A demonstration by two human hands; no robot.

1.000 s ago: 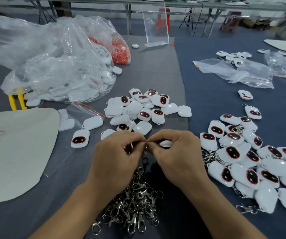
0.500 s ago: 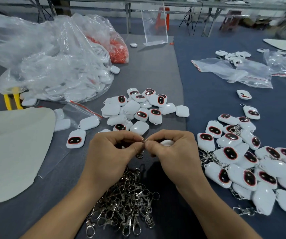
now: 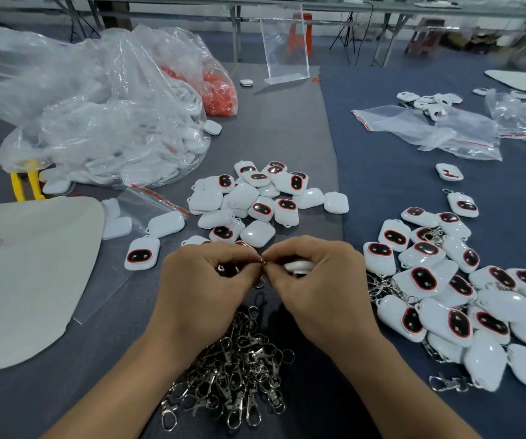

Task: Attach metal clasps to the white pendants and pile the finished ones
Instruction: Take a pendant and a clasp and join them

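Since a moment ago, both hands are staying pinched together at the same spot while the view is drifting slightly. Held in the right hand point(image 3: 322, 280), a white pendant point(image 3: 299, 266) is peeking out between curled fingers, and the left hand point(image 3: 201, 286) is pinching a metal clasp point(image 3: 260, 282) against it, fingertips touching. Loose clasps point(image 3: 233, 381) are lying heaped just below the wrists. Unfinished pendants point(image 3: 255, 198) are sitting beyond the hands, and the finished pile point(image 3: 452, 296) is spreading to the right on the grey table point(image 3: 287, 128).
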